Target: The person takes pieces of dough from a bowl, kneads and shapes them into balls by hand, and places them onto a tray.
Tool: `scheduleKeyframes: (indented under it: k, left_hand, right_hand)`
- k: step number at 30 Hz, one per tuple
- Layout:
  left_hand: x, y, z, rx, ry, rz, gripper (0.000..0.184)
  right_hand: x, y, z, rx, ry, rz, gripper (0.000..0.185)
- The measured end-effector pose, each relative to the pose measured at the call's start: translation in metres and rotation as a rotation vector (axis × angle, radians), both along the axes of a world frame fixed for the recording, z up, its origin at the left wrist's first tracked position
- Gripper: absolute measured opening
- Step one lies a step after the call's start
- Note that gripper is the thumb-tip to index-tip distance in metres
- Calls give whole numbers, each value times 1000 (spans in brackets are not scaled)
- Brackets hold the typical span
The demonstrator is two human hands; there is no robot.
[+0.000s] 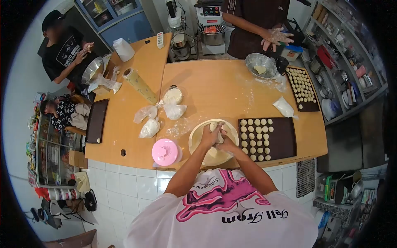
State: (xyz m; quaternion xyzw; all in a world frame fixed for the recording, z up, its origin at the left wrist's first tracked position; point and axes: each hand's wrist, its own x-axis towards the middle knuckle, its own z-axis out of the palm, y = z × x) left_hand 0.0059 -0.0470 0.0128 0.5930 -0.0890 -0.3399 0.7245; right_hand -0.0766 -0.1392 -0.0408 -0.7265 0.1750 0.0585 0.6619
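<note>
Both of my hands are over a large pale bowl (pixel 193 145) at the front edge of the table. My left hand (pixel 210 137) is wrapped around a lump of pale dough (pixel 213 125), part of which bulges out above the fingers. Close beside it, my right hand (pixel 226 143) is closed against the same dough, its fingers partly hidden. More dough (pixel 212 152) shows in the bowl below. Just right of the bowl lies a dark baking tray (pixel 283 142) with rows of small round dough balls (pixel 257 129) on its left part.
Left of the bowl stands a pink-lidded container (pixel 165 152). Plastic bags (pixel 149 128) and a plastic-wrap roll (pixel 140 87) lie farther left. A filled tray (pixel 308 106), white bag (pixel 283 107) and metal bowl (pixel 261 60) are at right. Two people work across the table; another sits at left.
</note>
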Motion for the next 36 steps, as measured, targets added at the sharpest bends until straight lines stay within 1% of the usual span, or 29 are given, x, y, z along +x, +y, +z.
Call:
scheduleKeyframes:
  k: [1, 3, 4, 5, 8, 9, 12, 13, 16, 17, 18, 21, 24, 26, 27, 30, 33, 36]
  left_hand:
    - [2, 1, -1, -31, -7, -11, 21]
    - [9, 2, -16, -5, -99, -24, 21]
    - [13, 0, -11, 7, -146, -30, 21]
    - [13, 0, -8, 113, -156, -28, 23]
    - [14, 4, 2, 203, -275, -102, 25]
    - [15, 6, -3, 191, -298, -117, 22]
    - [16, 12, -24, 304, -306, -82, 16]
    - [17, 14, -32, 317, -371, -98, 15]
    - [18, 18, -40, 320, -543, -96, 14]
    - [18, 18, -41, 299, -587, -72, 15]
    - [17, 18, -38, 278, -630, -48, 16]
    - [12, 20, -32, 266, -543, -118, 25]
    - [10, 24, -26, -8, -391, -221, 38]
    - [13, 30, -25, -27, -297, -365, 44]
    - [18, 33, -24, -36, -254, -437, 47]
    - [23, 36, -22, 85, -308, -530, 47]
    - [19, 31, -19, 67, -470, -450, 46]
    - [22, 30, -38, 109, -650, -505, 45]
  right_hand:
    - [-1, 1, 8, -60, -44, -15, 81]
    - [-5, -13, -20, 61, -102, 2, 87]
    - [-6, -14, -3, 175, -80, -19, 82]
    - [-6, -16, 14, 288, -57, -44, 78]
    - [2, -35, -4, 272, -238, -136, 76]
    - [5, -35, 5, 353, -329, -238, 65]
    - [13, -36, 33, 310, -421, -140, 54]
    - [19, -30, 43, 138, -344, -131, 47]
    - [21, -16, 79, -409, -380, 1, 49]
    - [23, -12, 76, -512, -466, -35, 46]
    - [24, -11, 79, -483, -440, -26, 43]
    - [23, -14, 84, -433, -388, -3, 37]
    - [22, -28, 71, -426, -386, 16, 35]
    - [21, -37, 68, -382, -373, 45, 34]
    - [20, -39, 75, -400, -374, 101, 33]
    - [20, -37, 76, -408, -366, 200, 32]
    - [20, -33, 78, -373, -389, 241, 32]
    - [18, -30, 91, -220, -204, 254, 25]
